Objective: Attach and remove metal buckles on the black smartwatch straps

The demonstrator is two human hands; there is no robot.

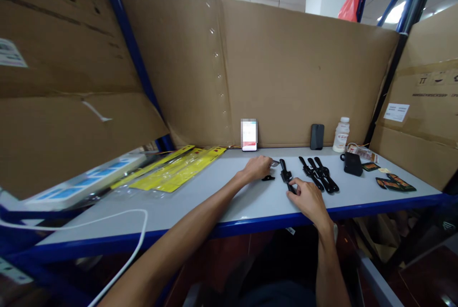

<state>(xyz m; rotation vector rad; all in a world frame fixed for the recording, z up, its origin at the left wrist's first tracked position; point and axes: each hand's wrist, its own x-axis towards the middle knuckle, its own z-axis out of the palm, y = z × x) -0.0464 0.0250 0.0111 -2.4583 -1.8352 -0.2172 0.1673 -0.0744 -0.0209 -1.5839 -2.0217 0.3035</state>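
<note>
A black spokeshave [285,173] lies at a slant over the table, its near handle pinched between the fingers of my right hand [308,198]. To its left, my left hand [258,168] is closed on a small flat metal blade [275,163] that juts out toward the spokeshave's far handle. The fingertips of that hand are partly hidden. Just below the left hand a small black metal piece [268,178] rests on the table. Several more black spokeshaves [318,173] lie side by side to the right of my right hand.
Yellow-backed clear packages [179,171] and a white power strip [86,180] occupy the left side. A lit phone [249,135] leans on the cardboard at the back. Rightward are a dark phone-like block [317,137], a bottle [341,135], a black case [352,164] and printed cards [395,183].
</note>
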